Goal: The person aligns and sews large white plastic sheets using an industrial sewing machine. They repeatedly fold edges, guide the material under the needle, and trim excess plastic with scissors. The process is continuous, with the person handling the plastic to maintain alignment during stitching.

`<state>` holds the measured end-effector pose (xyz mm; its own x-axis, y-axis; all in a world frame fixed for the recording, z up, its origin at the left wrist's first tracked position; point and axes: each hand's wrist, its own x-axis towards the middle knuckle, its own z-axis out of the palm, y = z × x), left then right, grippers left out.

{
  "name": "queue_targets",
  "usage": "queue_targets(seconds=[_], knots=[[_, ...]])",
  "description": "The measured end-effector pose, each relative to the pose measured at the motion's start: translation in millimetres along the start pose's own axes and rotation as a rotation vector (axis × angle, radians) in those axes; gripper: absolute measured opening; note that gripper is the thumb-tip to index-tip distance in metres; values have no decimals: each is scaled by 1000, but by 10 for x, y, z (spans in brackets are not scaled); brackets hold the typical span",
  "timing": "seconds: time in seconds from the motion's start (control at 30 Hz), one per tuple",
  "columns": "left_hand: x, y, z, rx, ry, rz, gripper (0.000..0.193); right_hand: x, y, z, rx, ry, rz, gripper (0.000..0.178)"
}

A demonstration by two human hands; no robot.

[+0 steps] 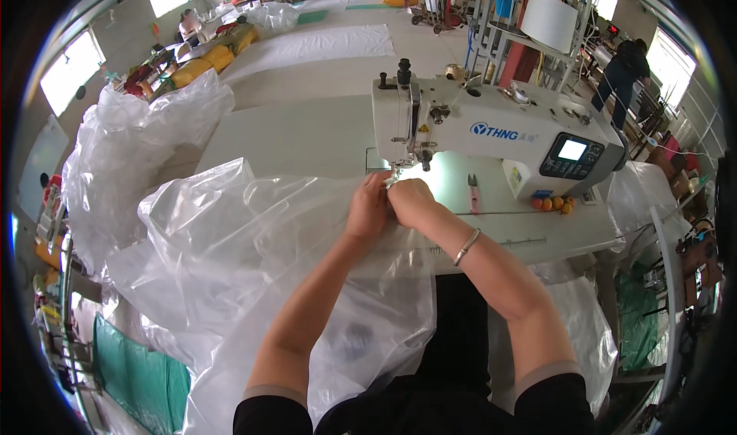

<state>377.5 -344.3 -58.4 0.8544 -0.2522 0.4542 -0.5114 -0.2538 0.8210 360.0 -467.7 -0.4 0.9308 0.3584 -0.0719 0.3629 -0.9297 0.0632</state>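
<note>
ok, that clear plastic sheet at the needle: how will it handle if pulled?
Probably floppy: the plastic sheet billows and folds over the table edge. Likely light, slippery; both hands, left and right, pinch it.

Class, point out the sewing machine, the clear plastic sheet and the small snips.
sewing machine (491,132), head view, white arm.
clear plastic sheet (230,235), head view, crumpled middle.
small snips (474,193), head view, pink handle.

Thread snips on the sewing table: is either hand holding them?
No: the thread snips lie on the table, right of both hands, while the left hand and right hand pinch the clear plastic sheet at the needle.
</note>
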Motion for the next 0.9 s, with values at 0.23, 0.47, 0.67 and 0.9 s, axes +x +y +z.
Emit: queue_targets(seconds=[0.23, 0.47, 0.67, 0.9], knots=[[82, -100, -33, 303, -167, 194, 28, -289, 11, 532, 386, 579, 179, 15], [102, -62, -24, 685, -225, 234, 13, -1086, -329, 528, 523, 547, 200, 9], [53, -8, -24, 657, -172, 257, 14, -1231, -123, 491, 802, 687, 245, 17], [50, 36, -53, 663, -193, 326, 13, -1088, -187, 421, 578, 516, 358, 15]])
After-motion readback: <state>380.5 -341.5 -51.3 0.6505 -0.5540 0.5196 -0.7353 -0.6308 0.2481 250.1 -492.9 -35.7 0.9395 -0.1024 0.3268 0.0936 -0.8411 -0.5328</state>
